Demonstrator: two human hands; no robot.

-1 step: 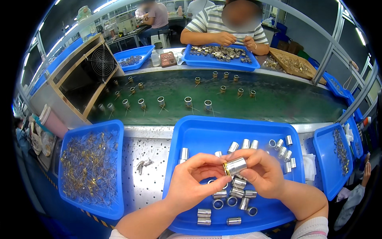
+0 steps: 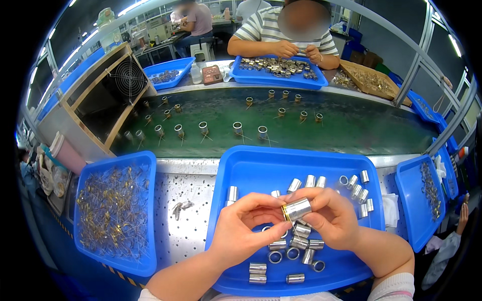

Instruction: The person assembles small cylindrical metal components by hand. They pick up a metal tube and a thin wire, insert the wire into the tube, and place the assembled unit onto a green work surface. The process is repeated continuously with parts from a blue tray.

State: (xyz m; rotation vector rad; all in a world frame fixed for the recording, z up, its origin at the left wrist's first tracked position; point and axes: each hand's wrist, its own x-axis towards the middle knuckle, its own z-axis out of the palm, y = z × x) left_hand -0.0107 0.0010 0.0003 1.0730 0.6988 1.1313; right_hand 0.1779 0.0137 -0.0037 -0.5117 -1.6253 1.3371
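Observation:
Between both hands, above the large blue tray [image 2: 236, 163], is a shiny metal cylinder [image 2: 299, 208] lying nearly level. My right hand [image 2: 334, 218] grips its right end between thumb and fingers. At its left end sits a brass-coloured piece with thin wire legs [image 2: 287, 212], pinched by the fingertips of my left hand [image 2: 248, 226]; how deep it sits inside the cylinder cannot be seen. Below and around the hands, several loose metal cylinders [image 2: 295, 278] lie or stand in the tray, some hidden by my fingers.
To the left, a blue tray [image 2: 150, 210] holds a heap of brass-coloured wired parts [image 2: 113, 210]. A green conveyor belt [image 2: 221, 108] beyond carries upright cylinders with wire legs [image 2: 262, 132]. Across it, a person [image 2: 281, 42] works over another blue tray [image 2: 281, 82]. A smaller tray [image 2: 411, 200] stands right.

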